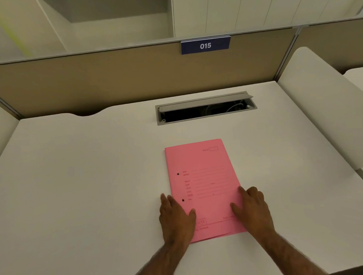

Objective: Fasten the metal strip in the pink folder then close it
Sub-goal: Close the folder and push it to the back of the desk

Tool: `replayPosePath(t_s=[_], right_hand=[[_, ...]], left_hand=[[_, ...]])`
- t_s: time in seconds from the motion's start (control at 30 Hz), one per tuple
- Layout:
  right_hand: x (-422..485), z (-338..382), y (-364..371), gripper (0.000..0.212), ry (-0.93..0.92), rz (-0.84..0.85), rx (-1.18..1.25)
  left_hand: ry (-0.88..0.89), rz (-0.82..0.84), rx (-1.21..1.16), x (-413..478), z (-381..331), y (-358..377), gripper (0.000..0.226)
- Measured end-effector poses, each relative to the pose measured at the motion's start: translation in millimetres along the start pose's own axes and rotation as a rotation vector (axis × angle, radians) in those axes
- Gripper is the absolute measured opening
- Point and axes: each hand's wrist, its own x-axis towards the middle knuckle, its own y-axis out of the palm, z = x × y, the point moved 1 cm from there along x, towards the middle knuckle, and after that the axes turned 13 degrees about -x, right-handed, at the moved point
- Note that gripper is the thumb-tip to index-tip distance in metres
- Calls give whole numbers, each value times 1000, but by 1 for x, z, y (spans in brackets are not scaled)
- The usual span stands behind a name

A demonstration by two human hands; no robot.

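The pink folder (202, 177) lies closed and flat on the white desk (95, 181), its printed front cover up and its spine on the left, with two small dark holes along that side. My left hand (176, 217) rests flat on the folder's near left corner, fingers spread. My right hand (253, 209) lies flat on its near right edge, fingers apart. Neither hand grips anything. The metal strip is hidden inside the folder.
An open cable hatch (205, 108) with a raised grey lid is set in the desk behind the folder. A tan partition (112, 78) with a blue sign reading 015 (205, 46) closes the back. White side panels (319, 103) flank the desk.
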Motion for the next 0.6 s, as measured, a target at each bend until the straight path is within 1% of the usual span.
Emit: replayPosePath(t_s=[0.07, 0.13, 0.23, 0.3, 0.43, 0.53, 0.6], right_hand=[[-4, 2, 1, 61, 16, -15, -10], [-7, 5, 2, 62, 27, -17, -23], [-6, 9, 2, 61, 48, -23, -28], [-5, 13, 1, 59, 51, -28, -21], [-2, 20, 1, 58, 107, -6, 76], [9, 32, -4, 67, 141, 17, 273], [19, 47, -12, 72, 162, 45, 488]], left_hand=[[-94, 11, -38, -5, -1, -6, 70], [-137, 6, -144, -4, -2, -13, 44], [-164, -34, -512, -2, -6, -18, 17], [-151, -55, -694, -3, -8, -24, 18], [-149, -54, -906, -4, -11, -33, 24], [-108, -79, -1001, 2, -10, -54, 22], [-92, -90, -1044, 11, -6, -74, 20]])
